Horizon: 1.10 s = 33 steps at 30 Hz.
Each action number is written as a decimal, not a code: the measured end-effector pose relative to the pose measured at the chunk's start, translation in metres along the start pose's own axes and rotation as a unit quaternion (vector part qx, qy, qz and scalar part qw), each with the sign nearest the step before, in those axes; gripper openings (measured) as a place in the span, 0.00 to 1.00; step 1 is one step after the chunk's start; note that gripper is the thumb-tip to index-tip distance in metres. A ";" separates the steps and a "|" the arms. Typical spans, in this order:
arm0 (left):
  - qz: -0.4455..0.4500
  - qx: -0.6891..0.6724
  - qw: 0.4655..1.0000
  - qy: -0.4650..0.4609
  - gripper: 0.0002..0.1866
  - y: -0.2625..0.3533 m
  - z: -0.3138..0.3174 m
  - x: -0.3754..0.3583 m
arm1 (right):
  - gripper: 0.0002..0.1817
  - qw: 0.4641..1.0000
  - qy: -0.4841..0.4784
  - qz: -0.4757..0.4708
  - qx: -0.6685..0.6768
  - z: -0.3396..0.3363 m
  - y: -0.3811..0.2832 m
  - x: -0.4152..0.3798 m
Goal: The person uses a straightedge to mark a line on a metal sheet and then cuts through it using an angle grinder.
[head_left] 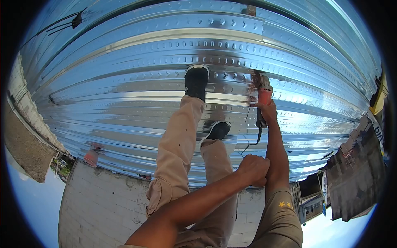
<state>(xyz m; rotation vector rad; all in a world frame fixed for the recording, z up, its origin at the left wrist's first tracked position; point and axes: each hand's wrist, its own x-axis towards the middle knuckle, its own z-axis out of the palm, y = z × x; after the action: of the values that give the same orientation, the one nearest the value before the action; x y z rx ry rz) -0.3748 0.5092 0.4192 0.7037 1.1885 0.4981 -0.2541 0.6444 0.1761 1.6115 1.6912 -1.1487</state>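
Note:
A red and black angle grinder [265, 96] with a metal head is in my right hand [268, 110], whose fingers wrap round its body. The grinder's head rests at or just above the shiny corrugated metal sheet [231, 56], beside a brownish patch; whether its disc touches the metal I cannot tell. My left hand [254, 168] is closed in a fist next to my right forearm, and nothing can be made out in it. A black cord [259, 134] hangs from the grinder's rear end.
My black shoes [197, 82] stand on the ribbed sheet. A reddish bucket [91, 158] sits near the pale block wall [103, 194] at lower left. A small brown block [251, 10] lies at the top. Dark rods [62, 25] are at upper left, and dark roofing [351, 177] at right.

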 end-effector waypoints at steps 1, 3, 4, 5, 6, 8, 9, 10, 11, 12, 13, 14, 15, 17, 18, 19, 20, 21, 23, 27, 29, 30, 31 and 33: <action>0.001 0.000 1.000 -0.001 0.19 0.000 0.000 0.000 | 0.27 1.000 0.001 0.001 0.000 -0.001 -0.002 0.000; 0.004 -0.006 1.000 -0.001 0.19 0.000 0.000 0.000 | 0.26 1.000 0.007 -0.005 -0.008 -0.002 -0.003 0.000; 0.004 -0.005 1.000 -0.001 0.19 0.000 -0.001 0.000 | 0.26 1.000 0.007 -0.006 -0.007 -0.002 -0.003 -0.001; 0.002 -0.005 1.000 -0.002 0.19 0.001 -0.002 -0.001 | 0.26 1.000 0.008 -0.005 -0.004 -0.001 -0.003 -0.002; 0.000 -0.005 1.000 -0.002 0.19 0.001 -0.004 0.000 | 0.27 1.000 0.008 -0.006 -0.001 -0.001 -0.006 -0.002; 0.000 -0.001 1.000 -0.002 0.19 0.001 -0.002 0.000 | 0.26 1.000 0.004 -0.001 0.013 0.000 -0.009 -0.004; 0.001 0.003 1.000 -0.004 0.19 0.001 -0.002 0.000 | 0.26 1.000 0.002 0.008 0.027 -0.001 -0.011 -0.007; 0.001 0.001 1.000 -0.007 0.19 0.000 -0.001 -0.001 | 0.26 1.000 0.002 0.010 0.027 -0.002 -0.012 -0.012; 0.003 0.003 1.000 -0.010 0.19 0.000 -0.001 0.000 | 0.26 0.999 0.003 0.005 0.036 -0.004 -0.014 -0.015; 0.004 0.004 1.000 -0.013 0.19 0.001 0.000 0.000 | 0.26 0.999 0.004 -0.001 0.044 -0.005 -0.017 -0.018; 0.005 0.002 1.000 -0.014 0.19 0.001 0.001 0.000 | 0.26 0.999 0.004 0.001 0.043 -0.007 -0.020 -0.021; 0.009 0.003 1.000 -0.015 0.19 0.001 0.002 0.000 | 0.25 0.999 0.011 0.001 0.030 -0.009 -0.024 -0.022; 0.014 0.004 1.000 -0.017 0.19 0.002 0.001 -0.001 | 0.25 1.000 0.019 0.001 0.018 -0.010 -0.024 -0.023; 0.013 0.010 1.000 -0.024 0.20 0.004 -0.003 -0.001 | 0.25 0.999 0.029 -0.016 0.019 -0.008 -0.012 -0.015; 0.010 0.012 0.999 -0.032 0.20 0.004 -0.005 -0.001 | 0.25 0.999 0.035 -0.031 0.017 -0.007 -0.013 -0.014; 0.010 0.011 0.999 -0.032 0.20 0.004 -0.006 -0.001 | 0.25 0.999 0.034 -0.031 0.017 -0.007 -0.013 -0.013; 0.009 0.010 0.999 -0.031 0.20 0.004 -0.005 -0.001 | 0.25 0.999 0.030 -0.029 0.035 -0.008 -0.012 -0.013; 0.008 0.010 0.999 -0.031 0.20 0.004 -0.004 -0.001 | 0.25 0.998 0.027 -0.027 0.054 -0.009 -0.015 -0.013; 0.012 0.012 1.000 -0.027 0.20 0.004 -0.005 0.000 | 0.28 0.997 0.028 -0.023 0.073 -0.011 -0.022 -0.010; 0.013 -0.004 1.000 0.007 0.20 0.002 -0.006 0.003 | 0.29 0.996 0.027 -0.017 0.085 -0.020 -0.040 0.001; 0.007 -0.002 1.000 0.001 0.20 0.006 -0.011 0.002 | 0.29 0.996 0.036 -0.035 0.078 -0.024 -0.043 0.000; 0.000 -0.004 1.000 -0.009 0.19 0.008 -0.013 0.002 | 0.29 0.996 0.042 -0.048 0.068 -0.025 -0.042 -0.001; 0.001 -0.007 1.000 -0.008 0.19 0.009 -0.014 0.001 | 0.29 0.996 0.041 -0.048 0.065 -0.025 -0.041 -0.002; 0.004 -0.020 1.000 -0.021 0.20 0.010 -0.014 0.001 | 0.29 0.998 0.047 -0.038 0.023 -0.024 -0.038 -0.005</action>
<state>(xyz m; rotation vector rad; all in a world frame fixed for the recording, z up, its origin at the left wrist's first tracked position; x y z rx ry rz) -0.3877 0.5198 0.4230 0.6821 1.1348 0.5100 -0.2862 0.6649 0.2006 1.6650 1.8123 -1.1746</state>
